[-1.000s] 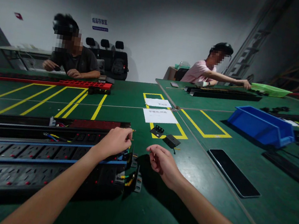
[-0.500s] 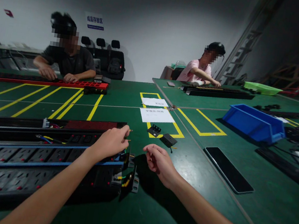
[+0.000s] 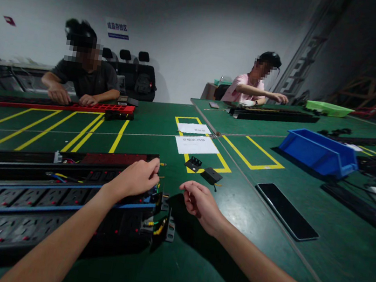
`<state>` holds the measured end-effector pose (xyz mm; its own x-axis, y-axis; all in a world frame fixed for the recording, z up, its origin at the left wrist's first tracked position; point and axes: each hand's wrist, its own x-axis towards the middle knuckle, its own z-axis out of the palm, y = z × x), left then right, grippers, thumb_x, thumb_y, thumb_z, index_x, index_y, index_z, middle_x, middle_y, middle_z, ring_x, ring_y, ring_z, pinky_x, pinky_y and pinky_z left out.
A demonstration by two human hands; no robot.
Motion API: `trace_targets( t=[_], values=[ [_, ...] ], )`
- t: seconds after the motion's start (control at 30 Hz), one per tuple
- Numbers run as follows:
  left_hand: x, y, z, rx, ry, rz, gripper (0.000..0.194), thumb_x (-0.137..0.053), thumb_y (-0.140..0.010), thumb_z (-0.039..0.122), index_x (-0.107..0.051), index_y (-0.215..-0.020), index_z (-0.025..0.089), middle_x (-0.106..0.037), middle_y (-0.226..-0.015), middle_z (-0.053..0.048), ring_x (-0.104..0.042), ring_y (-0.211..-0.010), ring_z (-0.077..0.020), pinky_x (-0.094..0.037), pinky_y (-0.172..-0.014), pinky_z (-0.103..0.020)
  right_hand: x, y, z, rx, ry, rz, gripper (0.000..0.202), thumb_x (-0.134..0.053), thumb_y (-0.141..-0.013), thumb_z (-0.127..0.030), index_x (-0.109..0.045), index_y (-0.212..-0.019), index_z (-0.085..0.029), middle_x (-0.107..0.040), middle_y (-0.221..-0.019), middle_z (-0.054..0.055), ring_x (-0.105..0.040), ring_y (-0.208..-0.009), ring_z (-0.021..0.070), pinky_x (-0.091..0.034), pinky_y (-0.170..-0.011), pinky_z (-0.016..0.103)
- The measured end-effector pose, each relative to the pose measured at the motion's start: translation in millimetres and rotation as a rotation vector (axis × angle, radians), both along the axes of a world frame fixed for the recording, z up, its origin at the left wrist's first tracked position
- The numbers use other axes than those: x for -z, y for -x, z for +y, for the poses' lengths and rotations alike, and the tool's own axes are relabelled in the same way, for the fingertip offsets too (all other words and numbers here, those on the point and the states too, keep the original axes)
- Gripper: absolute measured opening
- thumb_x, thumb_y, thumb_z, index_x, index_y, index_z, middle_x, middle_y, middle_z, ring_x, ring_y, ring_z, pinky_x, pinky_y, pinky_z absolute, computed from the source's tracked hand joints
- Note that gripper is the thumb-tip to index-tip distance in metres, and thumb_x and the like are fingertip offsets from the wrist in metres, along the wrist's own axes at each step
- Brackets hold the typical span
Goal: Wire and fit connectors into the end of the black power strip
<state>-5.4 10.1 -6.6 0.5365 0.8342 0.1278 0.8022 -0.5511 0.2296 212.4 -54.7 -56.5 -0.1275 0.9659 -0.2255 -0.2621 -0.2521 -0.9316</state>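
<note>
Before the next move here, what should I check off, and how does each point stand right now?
1. Left hand at the ends of the socket strips: ok.
2. Right hand apart from the strips: ok.
3. Whether either hand holds something small: cannot tell; the fingers hide it.
4. Yellow and green wires tucked in at the near strip's end: not ok, they stick out.
5. Phone out from under both hands: ok.
6. Blue bin stocked: cannot tell; its wall hides the inside.

Left hand point(image 3: 138, 176) at the black socket strips point(image 3: 42, 194).
</note>
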Motion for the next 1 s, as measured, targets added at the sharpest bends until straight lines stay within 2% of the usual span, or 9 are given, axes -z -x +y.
trace_targets(
  t=[0.07,0.13,0.23,0.3,0.57,0.7,0.87,1.0],
  values=[
    [-1.6,-1,0,-0.019,-0.006,-0.032,0.002,-0.048,-0.088,0.024,-0.049,-0.087,0.022,-0.061,-0.071,0.000,-0.053,-0.062,-0.0161,-0.032,-0.063,-0.032,-0.4,0,0,-0.002,-0.001,0.001,0.021,-0.065,-0.078,-0.041,-0.064,-0.083,-0.020,-0.048,-0.060,-0.005,-0.034,-0.043,0.0065,-0.013,-0.043,0.025],
    [-4.2,-2,0,-0.050,-0.030,-0.084,0.011,-0.046,-0.093,0.029,-0.049,-0.084,0.022,-0.061,-0.071,-0.001,-0.053,-0.063,-0.0153,-0.033,-0.063,-0.031,-0.9,0,0,-0.003,0.000,0.000,0.021,-0.065,-0.077,-0.041,-0.064,-0.082,-0.020,-0.047,-0.060,-0.005,-0.035,-0.043,0.0063,-0.013,-0.043,0.025],
    [-9.7,-4,-2,-0.165,-0.087,-0.105,0.026,-0.042,-0.097,0.037,-0.050,-0.078,0.022,-0.062,-0.071,-0.002,-0.052,-0.062,-0.0152,-0.031,-0.060,-0.031,-1.7,0,0,-0.003,0.001,-0.007,0.020,-0.065,-0.078,-0.041,-0.064,-0.082,-0.021,-0.047,-0.060,-0.005,-0.034,-0.043,0.0065,-0.013,-0.043,0.025],
    [-12.6,-5,-3,-0.246,-0.112,-0.065,0.029,-0.043,-0.097,0.040,-0.052,-0.077,0.022,-0.062,-0.070,-0.002,-0.051,-0.062,-0.0161,-0.028,-0.058,-0.031,-1.8,0,0,-0.003,-0.002,-0.008,0.021,-0.065,-0.078,-0.041,-0.064,-0.082,-0.020,-0.047,-0.060,-0.005,-0.034,-0.043,0.0066,-0.013,-0.043,0.025],
    [-10.7,-3,-3,-0.311,-0.127,0.019,0.023,-0.048,-0.092,0.039,-0.053,-0.077,0.022,-0.064,-0.073,-0.003,-0.054,-0.063,-0.0166,-0.026,-0.056,-0.029,2.7,-1,1,-0.013,-0.025,-0.005,0.024,-0.065,-0.078,-0.044,-0.064,-0.084,-0.020,-0.046,-0.060,-0.006,-0.034,-0.043,0.0063,-0.011,-0.042,0.026],
    [-8.6,5,2,-0.348,-0.095,0.059,0.012,-0.056,-0.082,0.034,-0.054,-0.082,0.022,-0.067,-0.076,-0.002,-0.055,-0.065,-0.0167,-0.030,-0.058,-0.028,2.8,-1,1,-0.008,-0.016,-0.006,0.026,-0.066,-0.077,-0.045,-0.064,-0.083,-0.020,-0.046,-0.060,-0.005,-0.034,-0.043,0.0068,-0.011,-0.043,0.026],
    [-6.5,16,9,-0.350,-0.034,0.111,0.012,-0.057,-0.076,0.032,-0.053,-0.084,0.024,-0.067,-0.081,-0.002,-0.057,-0.071,-0.0202,-0.032,-0.061,-0.029,2.4,-2,1,-0.019,-0.014,-0.007,0.024,-0.065,-0.079,-0.044,-0.064,-0.083,-0.020,-0.046,-0.061,-0.005,-0.034,-0.044,0.0069,-0.012,-0.043,0.026],
    [-6.0,15,9,-0.345,0.007,0.100,0.010,-0.056,-0.076,0.030,-0.053,-0.083,0.024,-0.066,-0.081,-0.003,-0.055,-0.070,-0.0197,-0.032,-0.061,-0.029,4.7,-3,1,-0.021,-0.011,0.006,0.022,-0.064,-0.081,-0.042,-0.065,-0.083,-0.020,-0.047,-0.061,-0.004,-0.035,-0.044,0.0068,-0.012,-0.043,0.027]
  ],
)
